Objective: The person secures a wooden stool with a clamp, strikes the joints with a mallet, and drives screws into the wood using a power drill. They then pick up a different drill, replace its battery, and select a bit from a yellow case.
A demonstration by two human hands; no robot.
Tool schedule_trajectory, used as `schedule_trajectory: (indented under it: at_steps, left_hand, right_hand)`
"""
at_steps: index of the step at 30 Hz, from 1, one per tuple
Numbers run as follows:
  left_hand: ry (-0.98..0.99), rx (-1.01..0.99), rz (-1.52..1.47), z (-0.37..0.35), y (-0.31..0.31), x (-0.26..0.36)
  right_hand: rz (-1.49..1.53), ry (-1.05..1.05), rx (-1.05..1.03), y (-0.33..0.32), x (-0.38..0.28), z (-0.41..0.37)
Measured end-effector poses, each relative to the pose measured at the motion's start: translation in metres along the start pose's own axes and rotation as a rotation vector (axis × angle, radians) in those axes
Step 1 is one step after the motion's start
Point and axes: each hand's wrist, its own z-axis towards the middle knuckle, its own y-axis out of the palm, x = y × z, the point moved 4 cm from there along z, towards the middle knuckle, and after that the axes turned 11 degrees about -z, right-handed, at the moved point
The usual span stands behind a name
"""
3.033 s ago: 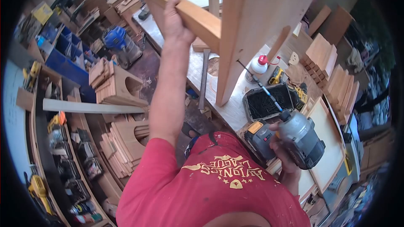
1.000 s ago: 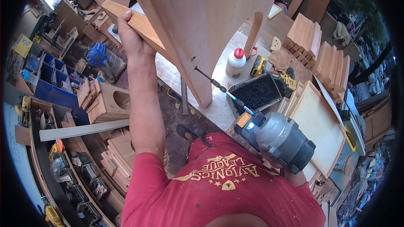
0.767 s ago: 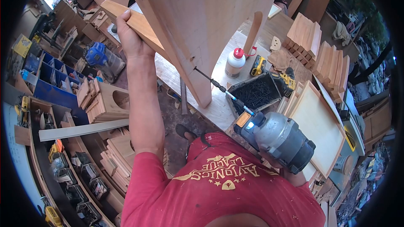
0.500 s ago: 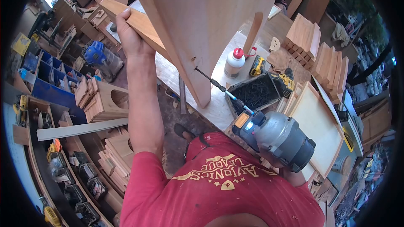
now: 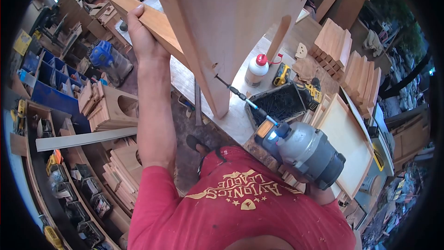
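My left hand [image 5: 147,39] is wrapped around a wooden rail [image 5: 155,22], thumb over its upper edge. The rail meets a large upright wooden panel [image 5: 222,28] set at an angle above the bench. My right hand [image 5: 319,193] is mostly hidden behind a grey power drill [image 5: 312,150], which it holds by the handle. A long bit [image 5: 252,105] runs from the drill up to a dark screw [image 5: 222,81], whose tip is at the panel's lower part, by a small hole. The drill's work light glows.
On the bench [image 5: 236,125] stand a white glue bottle [image 5: 257,70] with a red cap and a black bin of screws [image 5: 277,104]. Yellow-black drills [image 5: 312,93] lie beside them. Stacked wood pieces [image 5: 330,41] are at right; a blue shop vacuum [image 5: 110,62] is at left.
The drill's work light looks brighter. Both hands keep their holds, and the screw tip stays at nearly the same spot on the panel. The view has shifted slightly.
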Motion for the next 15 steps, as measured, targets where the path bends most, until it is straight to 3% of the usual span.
schedule_trajectory:
  at_steps: [3, 7, 9, 11, 15]
  left_hand:
    - [0.027, -0.004, 0.012, 0.005, -0.006, 0.001]
    - [0.019, 0.042, -0.008, 0.002, -0.002, 0.001]
    - [0.012, -0.009, -0.001, 0.005, -0.008, 0.000]
    - [-0.017, -0.028, -0.059, 0.007, -0.010, -0.002]
    - [-0.019, -0.041, -0.034, 0.000, -0.010, 0.000]
  right_hand:
    - [0.038, 0.195, -0.126, 0.012, 0.014, 0.005]
    - [0.309, 0.406, -0.044, -0.001, -0.012, 0.015]
    - [0.320, 0.321, 0.025, -0.006, -0.015, 0.020]
    - [0.198, 0.083, 0.103, -0.013, -0.014, 0.023]
    - [0.085, 0.152, 0.057, -0.018, -0.017, 0.027]
